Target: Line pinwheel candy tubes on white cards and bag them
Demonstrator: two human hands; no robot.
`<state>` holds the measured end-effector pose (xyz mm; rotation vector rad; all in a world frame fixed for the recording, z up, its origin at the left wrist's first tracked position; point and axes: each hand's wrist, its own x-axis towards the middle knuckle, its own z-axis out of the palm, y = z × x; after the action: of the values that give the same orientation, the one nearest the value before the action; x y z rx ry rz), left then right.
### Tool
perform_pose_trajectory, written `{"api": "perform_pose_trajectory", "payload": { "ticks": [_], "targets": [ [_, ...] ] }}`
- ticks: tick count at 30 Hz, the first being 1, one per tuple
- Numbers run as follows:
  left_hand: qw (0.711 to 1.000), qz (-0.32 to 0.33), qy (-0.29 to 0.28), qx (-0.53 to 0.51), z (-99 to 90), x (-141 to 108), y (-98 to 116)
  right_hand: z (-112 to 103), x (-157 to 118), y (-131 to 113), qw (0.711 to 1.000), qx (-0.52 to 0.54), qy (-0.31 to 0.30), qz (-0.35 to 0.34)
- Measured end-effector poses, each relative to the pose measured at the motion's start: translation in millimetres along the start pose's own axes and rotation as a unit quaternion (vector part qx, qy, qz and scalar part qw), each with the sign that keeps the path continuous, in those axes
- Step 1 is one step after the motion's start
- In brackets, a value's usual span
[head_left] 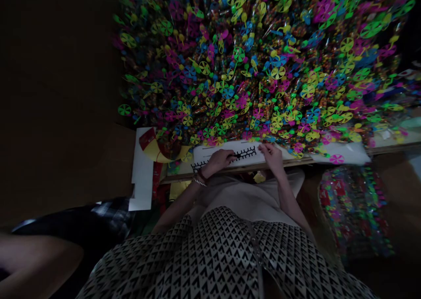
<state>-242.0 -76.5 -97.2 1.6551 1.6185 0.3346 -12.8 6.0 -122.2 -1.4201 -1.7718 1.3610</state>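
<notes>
Near the front edge of the table, a long black plastic strip with short prongs along both sides lies over a white surface. My left hand is closed on the middle of this strip, fingertips pressed together. Just past the strip's right end is my right hand, its thumb and fingers drawn together in a pinch. What sits between those fingertips, if anything, is too small and dark to make out. Right behind both hands begins a big heap of candy-filled clear tubes with coloured fan-wheel tops.
A roll of yellow and red strip and a white card piece lie left of my hands. Brown cardboard stands further left, near another person's bare limb. A clear bag of packed toys sits low on the right.
</notes>
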Motion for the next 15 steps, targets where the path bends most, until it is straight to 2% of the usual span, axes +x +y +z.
{"api": "perform_pose_trajectory", "payload": {
  "ticks": [1, 3, 5, 7, 11, 15],
  "targets": [
    [1.000, -0.008, -0.003, -0.006, 0.7, 0.3, -0.8, -4.0, 3.1, 2.9, 0.996, -0.063, 0.046, -0.034],
    [0.999, -0.028, -0.005, -0.025, 2.2, 0.9, -3.4, -13.1, 9.5, 8.5, 0.970, -0.197, 0.108, -0.097],
    [0.997, -0.039, -0.019, -0.058, 2.3, 1.0, -6.2, -20.6, 14.7, 12.9, 0.934, -0.312, 0.117, -0.129],
    [0.994, -0.047, -0.041, -0.093, 0.4, 0.5, -7.9, -24.4, 18.0, 15.6, 0.904, -0.391, 0.110, -0.133],
    [0.993, -0.039, -0.052, -0.102, -7.3, -1.0, -6.1, -23.1, 20.1, 16.7, 0.870, -0.465, 0.106, -0.125],
    [1.000, -0.012, -0.024, -0.013, -11.8, -2.2, -2.2, -24.5, 16.2, 13.3, 0.855, -0.495, 0.097, -0.120]
  ]
}}
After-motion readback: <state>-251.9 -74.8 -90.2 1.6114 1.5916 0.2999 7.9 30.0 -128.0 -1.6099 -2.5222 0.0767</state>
